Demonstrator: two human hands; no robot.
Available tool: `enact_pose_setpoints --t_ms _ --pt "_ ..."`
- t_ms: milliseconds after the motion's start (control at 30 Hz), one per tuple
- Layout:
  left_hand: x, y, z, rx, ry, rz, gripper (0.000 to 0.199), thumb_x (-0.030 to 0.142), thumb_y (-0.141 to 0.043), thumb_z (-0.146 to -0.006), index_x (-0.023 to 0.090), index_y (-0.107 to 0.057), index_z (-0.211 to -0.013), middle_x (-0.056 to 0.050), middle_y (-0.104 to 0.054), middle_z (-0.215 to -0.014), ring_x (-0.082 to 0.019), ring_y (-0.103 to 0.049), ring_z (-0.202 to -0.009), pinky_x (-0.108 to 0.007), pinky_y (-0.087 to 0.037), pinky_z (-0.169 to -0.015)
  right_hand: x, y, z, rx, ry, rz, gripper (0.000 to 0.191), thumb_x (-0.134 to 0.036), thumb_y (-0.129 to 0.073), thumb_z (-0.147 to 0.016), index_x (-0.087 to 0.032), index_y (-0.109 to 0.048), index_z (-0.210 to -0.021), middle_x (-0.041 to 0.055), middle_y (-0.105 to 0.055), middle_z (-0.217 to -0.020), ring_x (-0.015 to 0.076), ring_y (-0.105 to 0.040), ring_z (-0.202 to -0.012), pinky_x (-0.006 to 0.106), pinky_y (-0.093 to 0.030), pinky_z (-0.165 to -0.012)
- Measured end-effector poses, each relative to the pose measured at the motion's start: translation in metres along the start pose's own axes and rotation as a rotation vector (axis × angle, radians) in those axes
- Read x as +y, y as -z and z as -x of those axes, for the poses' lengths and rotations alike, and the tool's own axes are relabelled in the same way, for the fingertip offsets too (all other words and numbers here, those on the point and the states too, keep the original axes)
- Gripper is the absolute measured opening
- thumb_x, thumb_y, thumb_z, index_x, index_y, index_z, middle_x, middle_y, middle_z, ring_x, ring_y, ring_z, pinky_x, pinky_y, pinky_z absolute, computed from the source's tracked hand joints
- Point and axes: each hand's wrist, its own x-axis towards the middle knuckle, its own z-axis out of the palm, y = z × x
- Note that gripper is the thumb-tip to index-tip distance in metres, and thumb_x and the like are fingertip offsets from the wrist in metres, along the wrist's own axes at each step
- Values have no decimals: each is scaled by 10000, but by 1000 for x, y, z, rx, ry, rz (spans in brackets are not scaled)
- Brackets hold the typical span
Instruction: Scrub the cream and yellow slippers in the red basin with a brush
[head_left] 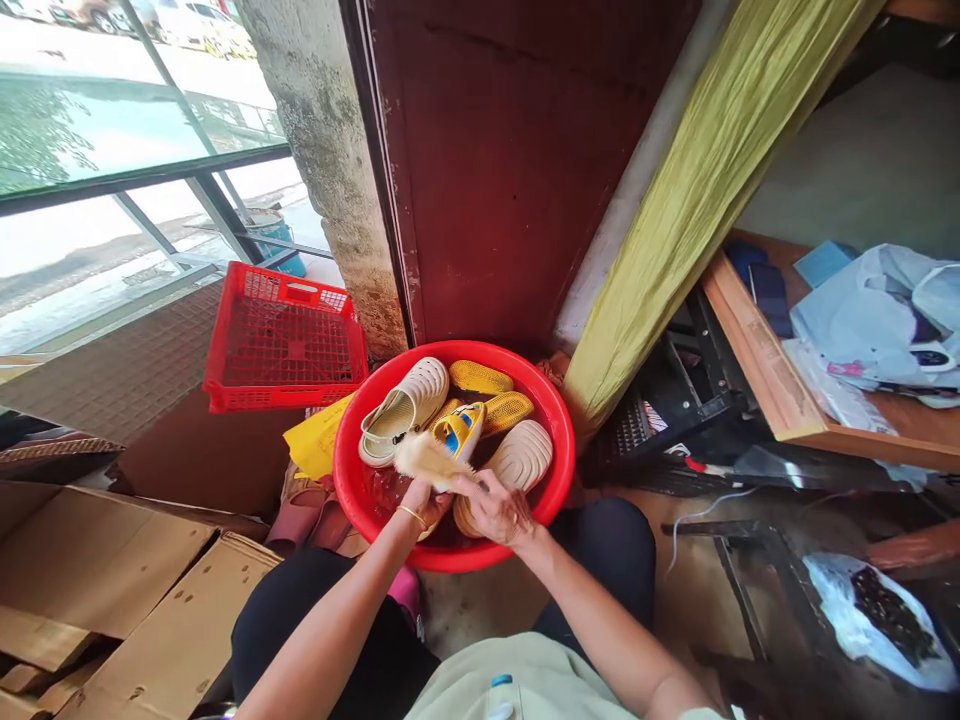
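Note:
A red basin (566, 455) holds water and several shoes. Above its front part, my right hand (501, 508) is closed around the handle of a pale brush (429, 458). My left hand (426, 500), with a bangle at the wrist, is closed just below the brush on a whitish item that is mostly hidden. Around them in the basin lie a cream clog (424, 390) at the left, a yellow and blue slipper (466, 428) in the middle, yellow soles (480, 377) at the back and a beige sole (525, 455) at the right.
A red crate (289, 340) stands left of the basin, with a yellow sheet (319, 437) below it. Cardboard (97, 560) lies at the lower left. A yellow-green curtain (675, 230) hangs at the right, beside a wooden table (780, 370) with plastic bags.

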Motion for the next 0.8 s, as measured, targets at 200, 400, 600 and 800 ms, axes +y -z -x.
enact_pose_setpoints --t_ms 200,400,600,800 --pt "6 2 14 -17 -134 -149 429 256 -815 -769 151 -667 -1157 -45 -746 -798 -157 -687 -579 -233 -557 -519 63 23 -17 214 -252 -133 555 -150 -436 -952 -160 -554 -1493 144 -728 -1190 253 -688 -1090 364 -567 -958" --pt "17 2 21 -67 -401 -398 810 434 -909 -643 153 -643 -1354 -123 -741 -1246 -304 -709 -1109 -360 -588 -920 86 53 -28 157 -171 -200 555 -142 -494 -916 -166 -591 -1462 126 -687 -1360 255 -608 -1292 413 -467 -1137" --pt "30 8 21 29 -548 -655 844 591 -873 -627 149 -683 -1320 -137 -711 -1320 -366 -638 -1236 -442 -530 -1046 94 66 0 -119 -309 -255 609 -121 -580 -841 -272 -636 -1429 40 -697 -1371 228 -665 -1238 351 -507 -1096" --pt "23 6 13 18 -593 -713 881 632 -833 -657 147 -643 -1369 -145 -684 -1359 -358 -623 -1253 -450 -518 -1057 82 61 -5 -38 -339 -417 640 -125 -528 -866 -227 -563 -1496 53 -646 -1443 214 -604 -1325 346 -456 -1143"
